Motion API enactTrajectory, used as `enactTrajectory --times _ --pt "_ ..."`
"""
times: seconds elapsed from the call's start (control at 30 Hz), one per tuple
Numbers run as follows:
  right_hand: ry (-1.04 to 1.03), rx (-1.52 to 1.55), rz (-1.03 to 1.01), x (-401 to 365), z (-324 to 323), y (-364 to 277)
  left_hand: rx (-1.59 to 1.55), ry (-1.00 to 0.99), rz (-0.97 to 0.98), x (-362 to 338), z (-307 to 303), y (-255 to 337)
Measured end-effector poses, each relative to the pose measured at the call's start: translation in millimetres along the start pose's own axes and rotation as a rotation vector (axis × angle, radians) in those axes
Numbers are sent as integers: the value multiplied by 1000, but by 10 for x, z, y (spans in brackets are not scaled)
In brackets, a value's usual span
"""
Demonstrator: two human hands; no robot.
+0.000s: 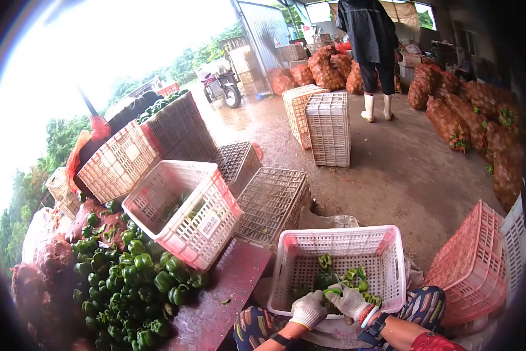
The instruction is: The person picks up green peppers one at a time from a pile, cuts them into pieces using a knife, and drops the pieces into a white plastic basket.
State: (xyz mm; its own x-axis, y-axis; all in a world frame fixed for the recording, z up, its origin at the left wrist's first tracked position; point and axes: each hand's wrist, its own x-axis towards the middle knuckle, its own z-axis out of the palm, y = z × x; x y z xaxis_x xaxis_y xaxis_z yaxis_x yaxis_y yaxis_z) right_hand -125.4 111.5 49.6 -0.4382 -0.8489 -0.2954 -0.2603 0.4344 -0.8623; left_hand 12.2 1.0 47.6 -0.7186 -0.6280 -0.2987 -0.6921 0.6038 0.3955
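Spanning 12 to 4 o'clock: wet concrete floor (403,169). A person in white boots (375,107) stands at 1 o'clock, back turned, well apart from the work.

At 8 o'clock a heap of green peppers (134,281) lies against the wet red surface (216,304). A pink-rimmed crate (184,213) is tipped on its side at the heap's upper edge, mouth toward the camera.

A white crate (339,240) stands upright at 6 o'clock, with a few peppers on its bottom. The left hand (308,309) and right hand (349,301), both gloved, meet at its near wall.

Right grip: clamped on one green pepper (333,291), which sits inside the white crate against the near wall. Left grip: fingers curled and touching the same pepper; cannot tell if it is clamped.
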Motion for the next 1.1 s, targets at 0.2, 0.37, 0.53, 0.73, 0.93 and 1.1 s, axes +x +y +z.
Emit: enactTrajectory --times 0.2,0.37,0.53,0.73,0.93,1.1 --pt "126 45 200 -35 57 -233 142 213 26 40 199 135" --pt "62 155 163 23 -84 -128 67 116 92 220 250 17" --pt "-311 675 168 -86 -365 -3 -1181 -338 19 142 -278 -112" --pt "-367 637 378 -160 -530 -234 -967 -269 55 153 -52 -190" --pt "-223 692 444 19 -142 67 -315 179 124 11 100 108" --pt "-182 802 491 123 25 108 167 406 266 7 238 158"
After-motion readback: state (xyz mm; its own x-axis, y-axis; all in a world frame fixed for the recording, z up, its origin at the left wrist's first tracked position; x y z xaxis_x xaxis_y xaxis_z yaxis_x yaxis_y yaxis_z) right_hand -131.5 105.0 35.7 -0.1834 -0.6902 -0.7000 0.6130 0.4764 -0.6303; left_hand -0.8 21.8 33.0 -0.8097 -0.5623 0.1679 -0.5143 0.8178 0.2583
